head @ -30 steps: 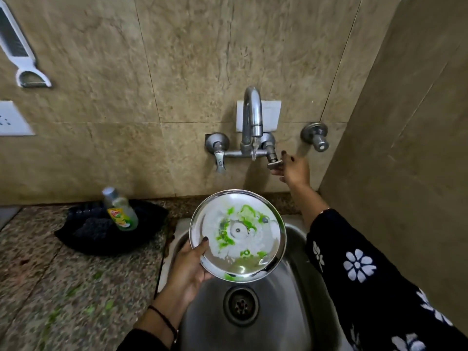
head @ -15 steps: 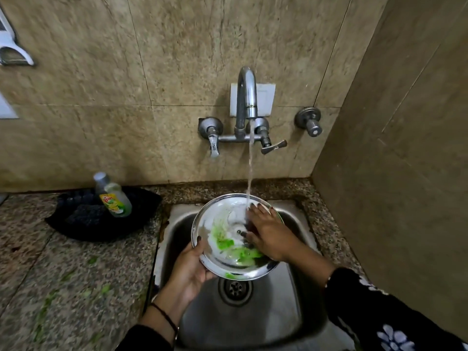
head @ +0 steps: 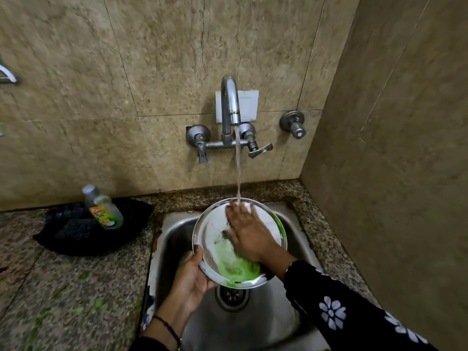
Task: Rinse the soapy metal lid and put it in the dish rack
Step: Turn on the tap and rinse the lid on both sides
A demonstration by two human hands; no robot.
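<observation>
**Rinse the soap off fully**

Your left hand (head: 195, 277) grips the lid (head: 215, 234) by its rim over the sink (head: 172, 239); your right hand (head: 249, 234) lies flat and open on it. Tilt it so the stream (head: 238, 168) carries the green soap (head: 235, 267) off.

1. One view only: a wide-angle head camera looks forward and steeply down from above the square steel sink (head: 298, 323).
2. It faces the beige tiled back wall (head: 157, 72), with the curved chrome tap (head: 230, 107) near centre.
3. It sits close; forearms enter from the bottom edge.
4. The speckled granite table (head: 63, 287) fills the lower left, and a side wall (head: 405, 148) the right.
</observation>
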